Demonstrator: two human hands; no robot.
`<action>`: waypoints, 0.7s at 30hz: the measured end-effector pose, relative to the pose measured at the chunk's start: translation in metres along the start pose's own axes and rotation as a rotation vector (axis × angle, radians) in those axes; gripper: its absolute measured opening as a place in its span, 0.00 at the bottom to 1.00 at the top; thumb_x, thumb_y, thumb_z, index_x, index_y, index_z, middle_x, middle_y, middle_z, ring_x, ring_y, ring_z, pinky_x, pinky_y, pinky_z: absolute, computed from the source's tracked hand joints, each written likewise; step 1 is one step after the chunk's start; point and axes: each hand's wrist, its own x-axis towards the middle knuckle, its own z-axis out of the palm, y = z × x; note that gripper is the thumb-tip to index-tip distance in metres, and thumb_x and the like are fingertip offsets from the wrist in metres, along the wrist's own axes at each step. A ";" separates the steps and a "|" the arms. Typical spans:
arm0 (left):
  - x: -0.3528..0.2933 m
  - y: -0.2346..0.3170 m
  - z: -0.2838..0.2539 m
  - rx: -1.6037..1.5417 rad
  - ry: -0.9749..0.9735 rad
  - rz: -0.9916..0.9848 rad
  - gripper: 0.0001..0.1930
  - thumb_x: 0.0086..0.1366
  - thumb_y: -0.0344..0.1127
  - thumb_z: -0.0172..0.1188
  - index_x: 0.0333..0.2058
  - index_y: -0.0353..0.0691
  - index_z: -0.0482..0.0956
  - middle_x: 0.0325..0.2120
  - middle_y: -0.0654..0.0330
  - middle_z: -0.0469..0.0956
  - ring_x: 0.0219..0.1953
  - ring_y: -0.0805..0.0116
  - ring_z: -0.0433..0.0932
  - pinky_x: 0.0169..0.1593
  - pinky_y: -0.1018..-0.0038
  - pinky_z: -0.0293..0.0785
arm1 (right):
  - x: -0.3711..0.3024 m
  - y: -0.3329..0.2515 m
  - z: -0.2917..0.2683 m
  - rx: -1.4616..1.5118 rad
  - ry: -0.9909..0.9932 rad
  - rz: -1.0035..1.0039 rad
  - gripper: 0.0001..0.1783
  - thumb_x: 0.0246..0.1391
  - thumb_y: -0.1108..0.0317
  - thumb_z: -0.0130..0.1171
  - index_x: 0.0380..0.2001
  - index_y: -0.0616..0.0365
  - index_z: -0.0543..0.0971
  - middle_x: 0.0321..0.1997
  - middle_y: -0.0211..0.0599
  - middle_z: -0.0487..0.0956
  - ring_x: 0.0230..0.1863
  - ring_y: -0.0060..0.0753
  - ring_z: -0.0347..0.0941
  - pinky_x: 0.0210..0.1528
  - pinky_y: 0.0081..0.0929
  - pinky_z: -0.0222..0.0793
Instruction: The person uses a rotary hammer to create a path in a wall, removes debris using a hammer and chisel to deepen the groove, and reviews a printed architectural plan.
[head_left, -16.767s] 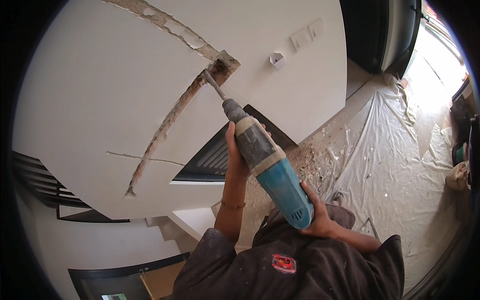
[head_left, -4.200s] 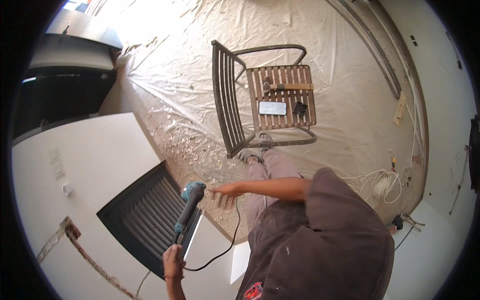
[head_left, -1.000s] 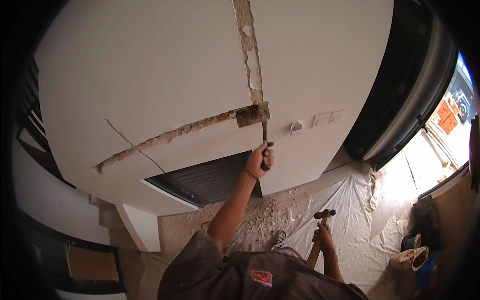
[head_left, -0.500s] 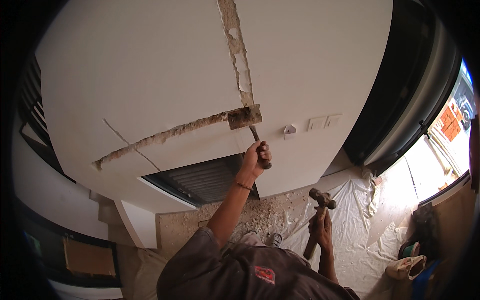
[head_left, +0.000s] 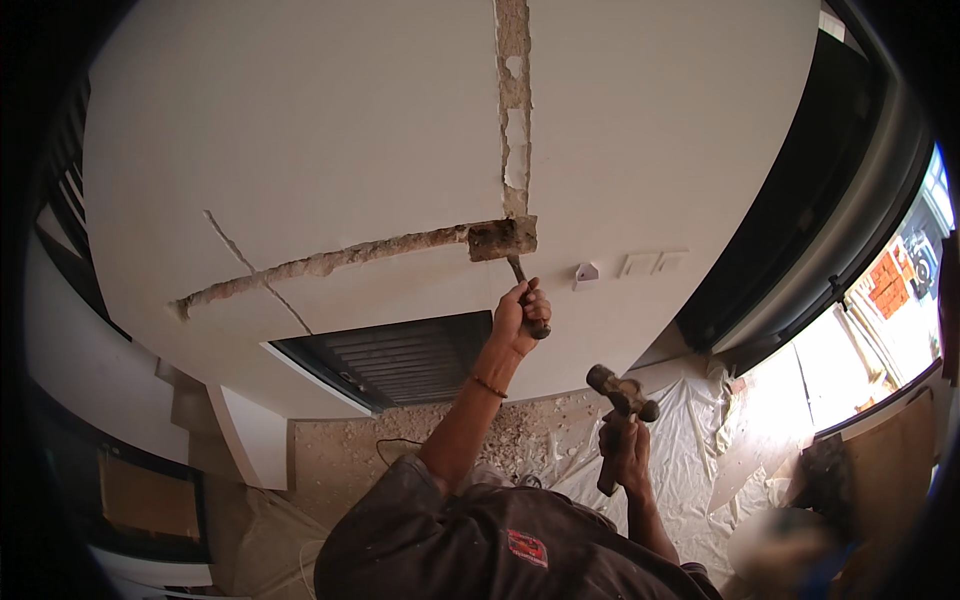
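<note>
My left hand (head_left: 523, 312) is closed round a chisel (head_left: 517, 268), whose blade points up into the lower edge of a rectangular recess (head_left: 502, 239) cut in the white wall. In my right hand (head_left: 624, 447), lower and to the right, a ball-peen hammer (head_left: 625, 392) is held by its handle, head up and apart from the chisel. From the recess a rough vertical groove (head_left: 514, 120) runs upward, and a second chased groove (head_left: 340, 258) curves away to the left. A thin cut line (head_left: 230, 243) crosses that left groove.
Below the recess is a dark slatted opening (head_left: 400, 360). White switch plates (head_left: 655, 263) and a small box (head_left: 586, 275) sit on the wall to the right. Rubble (head_left: 500, 430) and plastic sheeting (head_left: 690, 430) cover the floor. A bright doorway lies far right.
The hammer and my right hand have risen and come left, nearer the chisel. My left hand keeps the chisel at the recess. The view has shifted slightly.
</note>
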 end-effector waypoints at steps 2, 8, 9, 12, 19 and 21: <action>0.001 0.003 0.001 -0.013 -0.001 0.021 0.10 0.71 0.34 0.45 0.37 0.34 0.70 0.21 0.67 0.61 0.18 0.80 0.57 0.20 0.84 0.58 | 0.010 -0.028 0.009 -0.007 -0.034 -0.116 0.38 0.60 0.35 0.40 0.46 0.67 0.67 0.19 0.28 0.68 0.18 0.18 0.62 0.19 0.18 0.57; 0.024 0.009 -0.001 -0.199 0.018 -0.058 0.10 0.72 0.35 0.43 0.34 0.36 0.68 0.18 0.68 0.60 0.17 0.80 0.57 0.18 0.84 0.57 | 0.020 0.022 0.016 -0.048 -0.106 -0.279 0.50 0.47 0.20 0.33 0.42 0.63 0.67 0.27 0.32 0.70 0.27 0.21 0.66 0.27 0.21 0.61; 0.025 0.014 0.002 -0.200 0.034 -0.063 0.10 0.72 0.35 0.43 0.33 0.37 0.67 0.18 0.69 0.59 0.16 0.80 0.56 0.18 0.84 0.57 | 0.018 0.023 0.020 -0.138 -0.073 -0.180 0.51 0.43 0.17 0.34 0.37 0.62 0.69 0.26 0.32 0.70 0.25 0.21 0.66 0.25 0.21 0.59; 0.032 0.015 0.012 -0.208 0.066 -0.074 0.11 0.72 0.36 0.42 0.29 0.39 0.64 0.17 0.69 0.58 0.15 0.81 0.55 0.17 0.84 0.57 | 0.010 -0.007 0.028 0.038 -0.130 -0.155 0.47 0.45 0.21 0.42 0.36 0.63 0.69 0.24 0.33 0.71 0.23 0.23 0.66 0.24 0.21 0.62; 0.033 0.012 0.023 -0.171 0.123 -0.071 0.14 0.73 0.37 0.41 0.26 0.42 0.60 0.16 0.70 0.56 0.14 0.80 0.53 0.17 0.83 0.55 | 0.047 0.012 0.026 -0.313 -0.095 -0.300 0.20 0.57 0.51 0.51 0.30 0.61 0.73 0.21 0.38 0.73 0.24 0.37 0.71 0.28 0.31 0.65; 0.036 0.012 0.008 -0.073 0.087 -0.033 0.14 0.73 0.37 0.41 0.26 0.42 0.61 0.16 0.70 0.56 0.15 0.80 0.52 0.17 0.83 0.54 | 0.072 0.005 0.037 -0.649 -0.173 -0.176 0.18 0.58 0.54 0.49 0.34 0.60 0.75 0.23 0.47 0.74 0.28 0.48 0.75 0.32 0.39 0.67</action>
